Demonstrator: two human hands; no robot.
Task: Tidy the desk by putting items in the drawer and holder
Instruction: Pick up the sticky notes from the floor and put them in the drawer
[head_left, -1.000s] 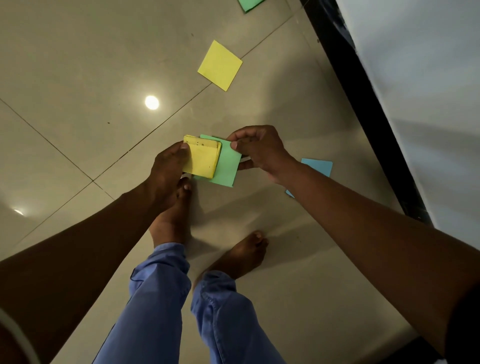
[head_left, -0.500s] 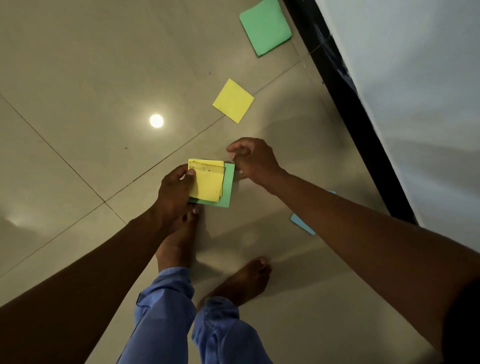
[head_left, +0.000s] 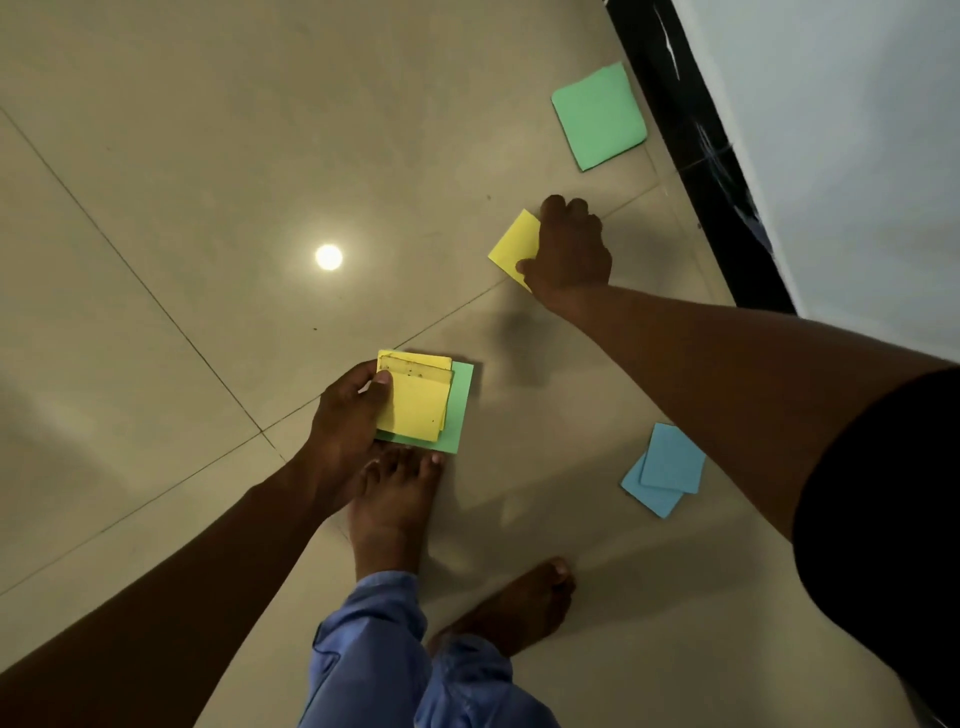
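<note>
While left hand grips stack, outstretched right hand pinches yellow note

Glossy tiled floor beside a dark skirting and pale wall

The beige floor is laid in large tiles with thin grout lines running diagonally, and a round ceiling-light reflection shines on it left of centre. A black skirting strip runs diagonally along the upper right, meeting a pale grey wall above it. Two bare feet stand on the tiles at the bottom, the left foot ahead of the right foot, under blue trouser legs.
</note>
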